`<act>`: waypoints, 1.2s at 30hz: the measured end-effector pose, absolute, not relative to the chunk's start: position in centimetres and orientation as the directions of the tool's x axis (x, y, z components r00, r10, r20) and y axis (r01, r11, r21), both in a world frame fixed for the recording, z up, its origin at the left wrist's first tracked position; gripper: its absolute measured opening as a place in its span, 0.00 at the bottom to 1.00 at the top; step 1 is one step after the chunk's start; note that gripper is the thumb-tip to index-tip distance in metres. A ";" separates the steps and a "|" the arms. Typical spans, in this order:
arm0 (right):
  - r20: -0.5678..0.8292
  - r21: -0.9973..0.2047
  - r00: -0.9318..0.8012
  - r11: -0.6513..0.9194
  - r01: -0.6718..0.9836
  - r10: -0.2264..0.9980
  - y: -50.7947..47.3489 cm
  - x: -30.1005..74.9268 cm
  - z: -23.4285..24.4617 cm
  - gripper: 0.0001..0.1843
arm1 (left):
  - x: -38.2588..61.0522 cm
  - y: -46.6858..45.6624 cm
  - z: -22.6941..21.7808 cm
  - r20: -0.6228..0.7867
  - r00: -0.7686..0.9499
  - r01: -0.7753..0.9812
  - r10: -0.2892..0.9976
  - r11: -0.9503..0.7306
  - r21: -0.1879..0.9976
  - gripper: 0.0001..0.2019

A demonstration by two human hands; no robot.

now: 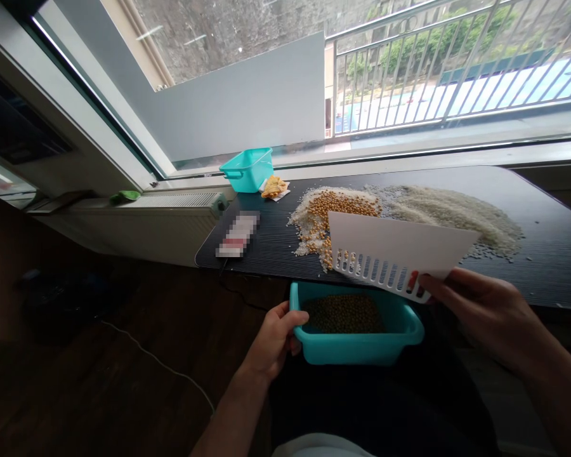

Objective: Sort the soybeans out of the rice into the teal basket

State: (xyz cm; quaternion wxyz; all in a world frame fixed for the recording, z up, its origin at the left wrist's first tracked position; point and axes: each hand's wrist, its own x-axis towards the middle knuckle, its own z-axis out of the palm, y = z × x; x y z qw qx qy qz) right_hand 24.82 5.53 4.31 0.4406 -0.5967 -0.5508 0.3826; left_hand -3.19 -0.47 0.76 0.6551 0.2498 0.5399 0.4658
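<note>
My left hand (pixel 276 336) is closed around the left end of a turquoise plastic tub (pixel 352 352), thumb over its rim. Inside the tub lies a layer of small round olive-brown beads or beans (pixel 347 313). My right hand (pixel 480 303) grips a white slotted plastic panel (pixel 400 244) at its lower right corner. The panel is tilted over the table's front edge, above the tub's far side. Just behind it, golden round beads or beans (pixel 345 204) lie mixed with white grains (pixel 299 216). A heap of pale translucent grains (pixel 452 209) spreads to the right.
Another turquoise tub (pixel 252 171) stands at the back of the dark table (pixel 276 244), beside a crumpled yellow cloth (pixel 275 186). A blurred-out phone-like object (pixel 238 235) lies near the left edge. A radiator (pixel 185 219) and window border the table. A white cable (pixel 159 362) crosses the floor.
</note>
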 end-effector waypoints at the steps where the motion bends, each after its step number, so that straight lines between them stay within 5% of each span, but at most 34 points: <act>1: 0.040 -0.946 0.140 -0.007 0.323 0.989 5.5 25.1 4.2 0.24 | -3.2 -0.5 0.8 -0.475 -0.017 -0.343 0.880 0.441 0.830 0.15; 10: 0.153 -0.923 0.072 0.116 0.366 0.986 6.5 23.9 4.4 0.25 | -3.2 -0.3 0.8 -0.477 -0.021 -0.337 0.879 0.443 0.831 0.14; 36: 0.014 -0.973 0.032 0.006 0.232 0.999 5.5 23.0 6.2 0.23 | -3.5 -0.3 0.7 -0.468 -0.021 -0.328 0.883 0.436 0.838 0.16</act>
